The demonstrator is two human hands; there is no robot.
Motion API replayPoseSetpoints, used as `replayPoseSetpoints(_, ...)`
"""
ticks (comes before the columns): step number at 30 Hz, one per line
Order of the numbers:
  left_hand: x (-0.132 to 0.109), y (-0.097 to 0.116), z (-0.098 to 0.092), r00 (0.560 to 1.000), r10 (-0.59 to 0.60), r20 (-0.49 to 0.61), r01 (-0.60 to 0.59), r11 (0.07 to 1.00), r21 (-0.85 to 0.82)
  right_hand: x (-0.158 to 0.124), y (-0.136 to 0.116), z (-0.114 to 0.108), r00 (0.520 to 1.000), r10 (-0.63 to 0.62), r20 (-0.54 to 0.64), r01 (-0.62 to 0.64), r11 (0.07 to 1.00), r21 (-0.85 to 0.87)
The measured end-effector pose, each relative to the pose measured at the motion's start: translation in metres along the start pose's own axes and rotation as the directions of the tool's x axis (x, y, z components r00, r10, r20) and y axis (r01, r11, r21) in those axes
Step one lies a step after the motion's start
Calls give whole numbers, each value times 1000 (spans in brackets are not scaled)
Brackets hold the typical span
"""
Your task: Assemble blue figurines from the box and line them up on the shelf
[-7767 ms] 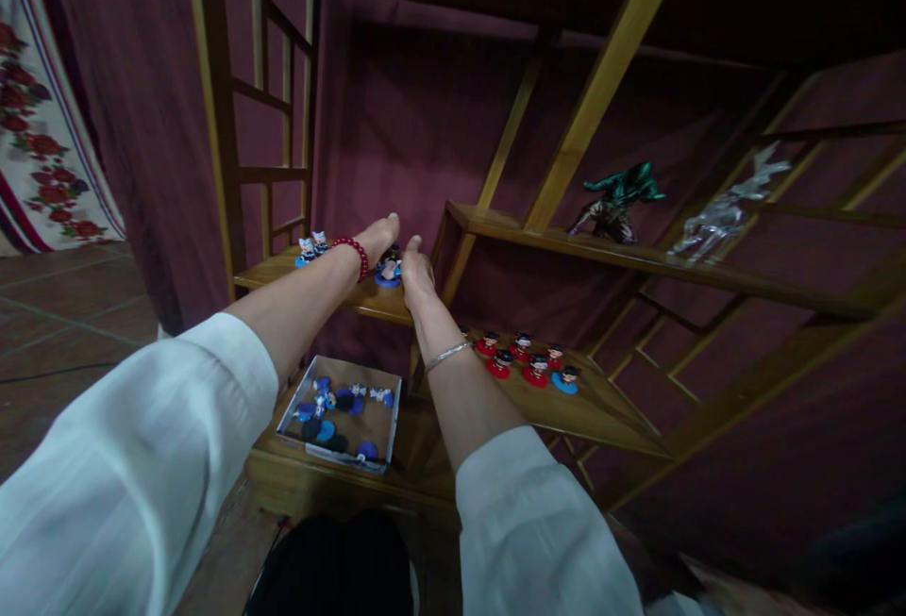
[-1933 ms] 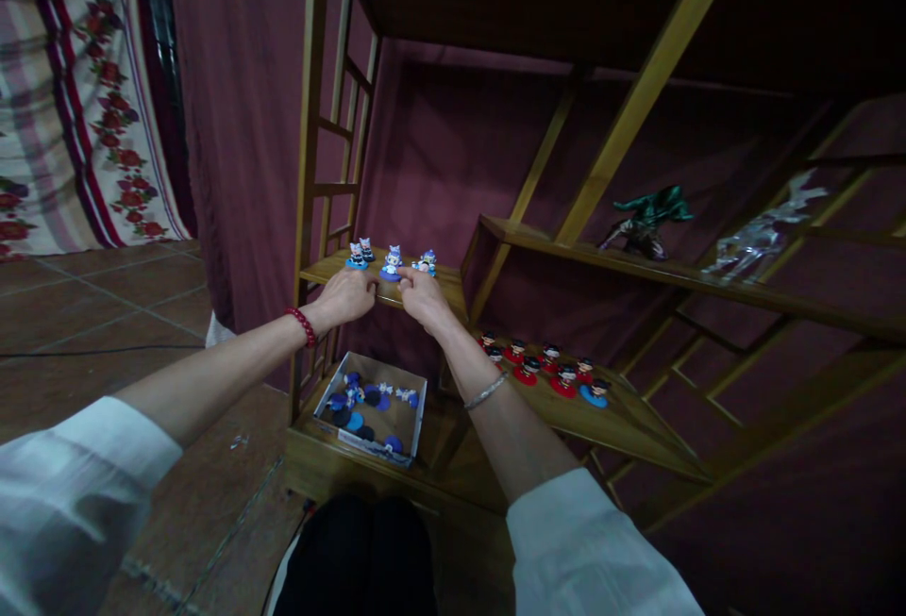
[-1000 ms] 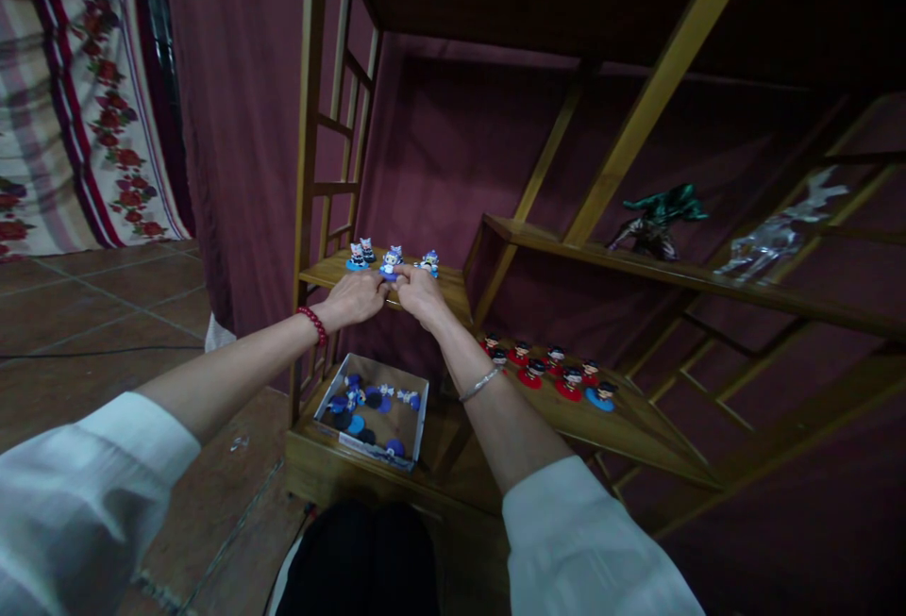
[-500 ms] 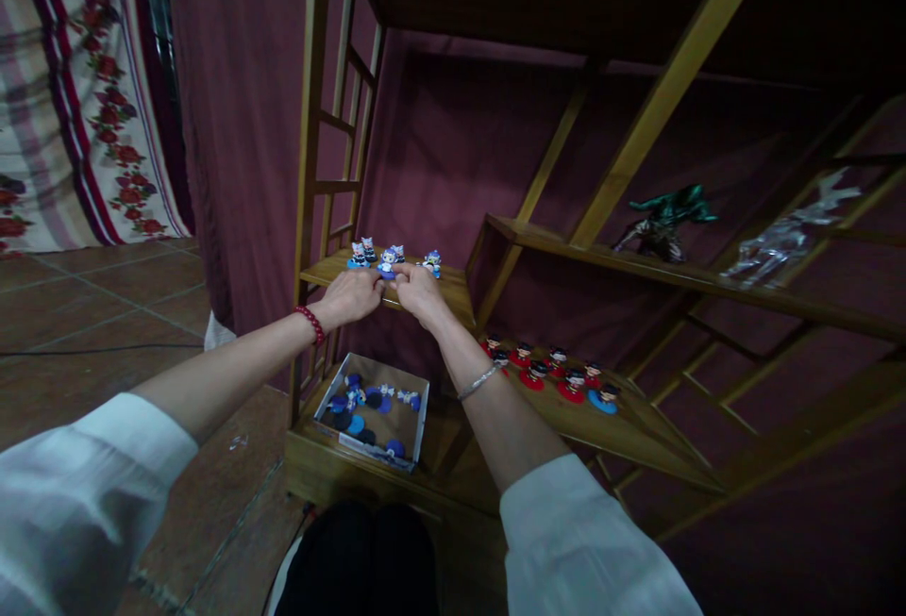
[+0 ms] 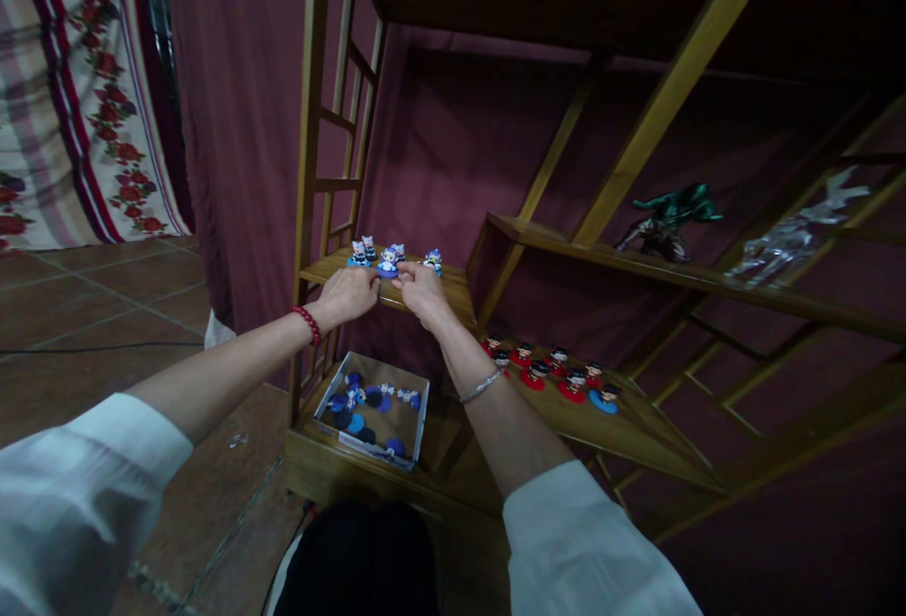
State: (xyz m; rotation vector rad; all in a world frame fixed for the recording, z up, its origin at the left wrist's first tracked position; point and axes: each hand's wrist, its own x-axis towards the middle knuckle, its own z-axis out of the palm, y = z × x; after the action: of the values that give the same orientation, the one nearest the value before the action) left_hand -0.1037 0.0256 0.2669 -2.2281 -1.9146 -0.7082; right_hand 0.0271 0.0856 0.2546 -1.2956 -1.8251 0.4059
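Both my hands reach to a small wooden shelf (image 5: 332,269) at upper left. Several tiny blue-and-white figurines on blue bases stand there. My left hand (image 5: 349,293), with a red bead bracelet on the wrist, and my right hand (image 5: 423,292), with a silver bangle, meet at one figurine (image 5: 387,262) near the shelf's front edge. Their fingers are curled and pinched at its base. Another figurine (image 5: 431,261) stands just right of my right hand, and two more (image 5: 360,253) stand behind my left.
Below sits an open cardboard box (image 5: 417,413) holding several blue figurines and loose dark bases. A lower shelf (image 5: 637,427) to the right carries a row of red figurines (image 5: 545,369). Higher right, a green figure (image 5: 665,215) and a clear one (image 5: 796,234) stand. Tiled floor lies left.
Over the last second both hands stay pinched at the same figurine near the shelf's front; it shifted slightly. Earlier, the hands reached deeper over the shelf.
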Motion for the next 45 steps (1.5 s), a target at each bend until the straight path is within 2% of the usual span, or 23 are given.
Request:
replayPoseSetpoints(7, -1, 3, -1, 1000, 1, -19, -1, 1000, 25, -7, -1, -6, 1000, -4, -13, 5, 998, 58)
replayPoseSetpoints(16, 1, 4, -1, 1000, -9, 6, 9, 1000, 24, -29, -12, -21, 1000, 11, -7, -8, 946, 325)
replayPoseSetpoints(21, -7, 9, -3, 1000, -1, -22, 1, 1000, 1, -38, -6, -26, 1000, -8, -29, 18, 941, 337)
replayPoseSetpoints(26, -15, 19, 1, 997, 29, -71, -32, 999, -35, -50, -3, -34, 999, -21, -35, 29, 970, 240)
replayPoseSetpoints(30, -14, 24, 9, 992, 82, -91, -87, 995, -49, -58, -12, -51, 986, -35, -164, 29, 999, -35)
replayPoseSetpoints(33, -11, 25, 12, 988, 111, -111, -117, 992, -50, -55, -14, -60, 986, 20, -165, -46, 986, -159)
replayPoseSetpoints(38, -5, 28, 15, 986, 144, -84, -150, 986, -76, -38, -5, -59, 990, 88, -114, -112, 969, -221)
replayPoseSetpoints(45, 2, 41, 16, 975, 219, -41, -222, 970, -94, -26, 1, -56, 985, 147, -85, -161, 968, -193)
